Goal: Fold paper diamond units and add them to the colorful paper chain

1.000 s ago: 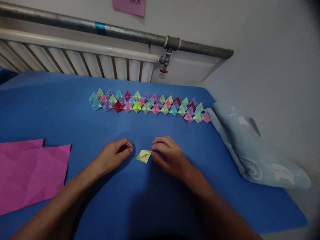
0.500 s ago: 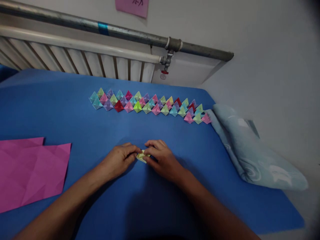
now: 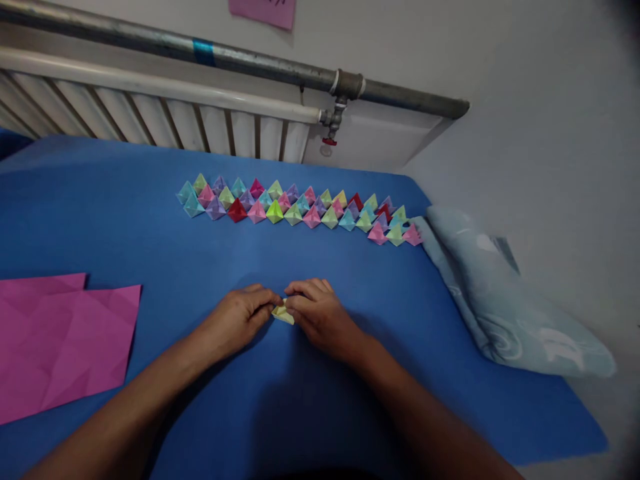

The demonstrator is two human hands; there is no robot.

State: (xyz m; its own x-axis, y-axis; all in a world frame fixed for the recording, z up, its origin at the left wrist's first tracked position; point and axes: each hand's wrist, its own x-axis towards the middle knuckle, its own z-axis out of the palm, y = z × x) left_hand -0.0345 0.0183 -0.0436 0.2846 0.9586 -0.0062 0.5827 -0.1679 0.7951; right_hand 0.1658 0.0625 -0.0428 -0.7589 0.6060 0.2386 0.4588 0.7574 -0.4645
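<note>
A small piece of folded yellow paper [image 3: 284,315] lies on the blue surface [image 3: 220,400] between my hands. My left hand [image 3: 247,313] has its fingers closed on the paper's left edge. From the other side, my right hand [image 3: 320,313] grips the paper, its fingers covering the upper right part. Beyond my hands stand rows of small folded paper shapes [image 3: 275,211] in pink, green, blue, purple, red and yellow, packed close together.
Large creased magenta sheets [image 3: 85,340] lie at the left. A folded light-blue patterned cloth [image 3: 500,300] sits along the right edge. Behind the surface are a white radiator [image 3: 210,127], a metal pipe [image 3: 280,70] and a red-handled valve [image 3: 330,141].
My right fingers have moved slightly left over the yellow paper and now cover more of its upper right. My left hand holds nearly the same place.
</note>
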